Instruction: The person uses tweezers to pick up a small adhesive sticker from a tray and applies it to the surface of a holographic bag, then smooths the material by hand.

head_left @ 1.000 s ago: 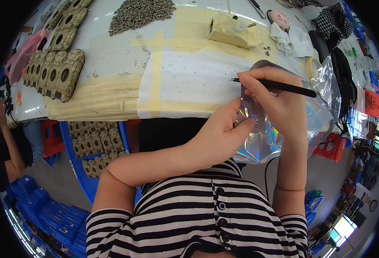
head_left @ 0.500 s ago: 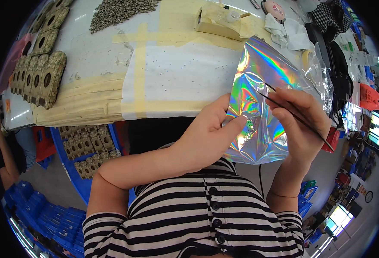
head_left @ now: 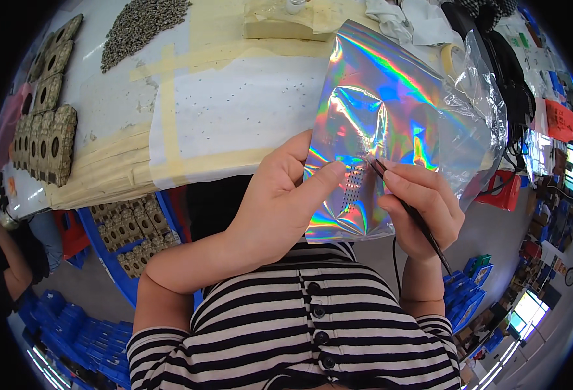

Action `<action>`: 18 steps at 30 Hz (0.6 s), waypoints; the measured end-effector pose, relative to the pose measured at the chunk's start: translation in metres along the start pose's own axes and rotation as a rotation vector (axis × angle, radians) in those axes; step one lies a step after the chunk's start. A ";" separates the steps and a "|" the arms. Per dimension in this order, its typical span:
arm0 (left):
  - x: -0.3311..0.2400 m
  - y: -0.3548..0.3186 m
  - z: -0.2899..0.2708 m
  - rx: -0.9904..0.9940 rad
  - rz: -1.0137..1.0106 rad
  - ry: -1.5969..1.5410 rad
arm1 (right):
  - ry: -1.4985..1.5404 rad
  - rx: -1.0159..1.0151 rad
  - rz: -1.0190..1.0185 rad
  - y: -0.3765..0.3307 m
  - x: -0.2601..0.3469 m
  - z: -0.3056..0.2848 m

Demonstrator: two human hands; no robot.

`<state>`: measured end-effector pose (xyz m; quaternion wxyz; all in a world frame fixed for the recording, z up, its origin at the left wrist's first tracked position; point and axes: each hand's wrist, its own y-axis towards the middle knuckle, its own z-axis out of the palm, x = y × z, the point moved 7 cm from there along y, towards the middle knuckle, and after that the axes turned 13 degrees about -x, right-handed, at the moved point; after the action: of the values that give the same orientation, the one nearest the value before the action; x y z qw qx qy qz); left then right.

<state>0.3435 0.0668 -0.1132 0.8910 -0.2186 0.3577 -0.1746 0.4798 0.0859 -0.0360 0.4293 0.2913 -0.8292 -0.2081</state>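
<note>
My left hand [head_left: 277, 198] grips the left edge of a shiny rainbow-silver foil sheet [head_left: 381, 71], thumb pressed on top. The foil is tilted and creased, and its lower end is close to my striped shirt. Rows of tiny dark dots [head_left: 353, 187] lie on it just right of my left thumb. In my right hand [head_left: 429, 205] is a pair of dark tweezers [head_left: 434, 244], held like a pen. Their tips are close together and reach the foil at the upper end of the dots. Whether the tips pinch anything is too small to tell.
Tiny specks lie scattered on a taped-down white sheet [head_left: 228, 97]. Beyond are a heap of small grey pieces [head_left: 137, 29] and a yellowish block [head_left: 277, 27]. Brown patterned cases with oval holes [head_left: 43, 146] stand at left. Clear plastic [head_left: 484, 123] and a tape roll [head_left: 452, 62] sit at right.
The tweezers have come down the foil to the top of the dots, and their spread tips have closed together. In the picture, both hands and the foil have shifted left.
</note>
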 end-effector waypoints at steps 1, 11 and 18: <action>0.000 0.000 0.000 -0.001 -0.001 0.004 | -0.004 0.006 -0.001 0.000 0.000 0.000; 0.002 0.001 -0.001 0.016 0.010 -0.005 | -0.019 0.034 0.004 0.001 0.000 0.002; 0.002 0.001 -0.001 -0.018 0.017 0.007 | -0.027 0.048 -0.010 0.003 0.002 0.004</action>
<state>0.3442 0.0667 -0.1151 0.8892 -0.2229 0.3641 -0.1643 0.4746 0.0871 -0.0353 0.4099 0.3025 -0.8383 -0.1943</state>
